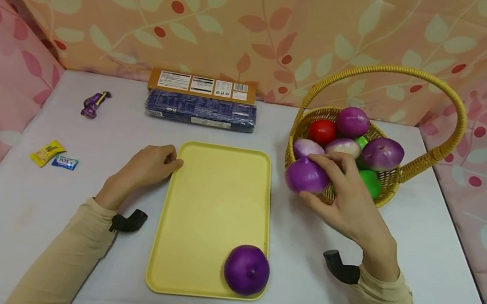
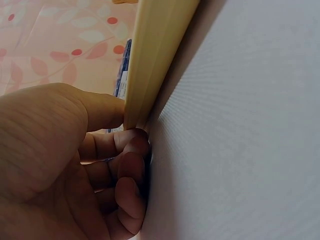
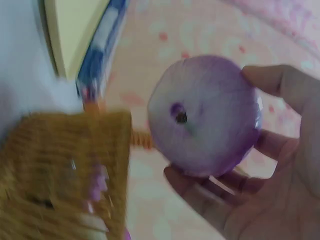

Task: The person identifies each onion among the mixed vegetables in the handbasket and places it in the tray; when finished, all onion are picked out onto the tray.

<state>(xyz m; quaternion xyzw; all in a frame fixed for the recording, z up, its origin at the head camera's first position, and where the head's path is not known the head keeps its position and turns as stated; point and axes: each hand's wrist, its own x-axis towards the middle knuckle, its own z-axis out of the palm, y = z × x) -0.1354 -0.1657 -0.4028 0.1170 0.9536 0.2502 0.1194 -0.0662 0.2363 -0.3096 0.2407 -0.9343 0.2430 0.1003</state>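
My right hand [image 1: 350, 203] holds a purple onion [image 1: 307, 175] at the front left of the wicker basket [image 1: 292, 151]. In the right wrist view, its thumb and fingers grip the onion [image 3: 205, 117] from opposite sides, and the pale end with a small stem hole shows. My left hand [image 1: 148, 167] is at the left edge of the yellow tray [image 1: 212, 205]. Seen from the left wrist, its thumb [image 2: 105, 107] presses the tray rim [image 2: 155, 55] from above, with curled fingers under it. A second, darker purple onion [image 1: 247, 270] sits on the tray's front right corner.
Inside the basket are a red tomato-like piece [image 1: 322, 131], several purple and white vegetables and a green one [image 1: 370, 184]. A tall handle [image 1: 390, 69] arches over it. Dark blue packages [image 1: 200, 110] lie behind the tray. Small wrapped sweets [image 1: 48, 153] lie at the left.
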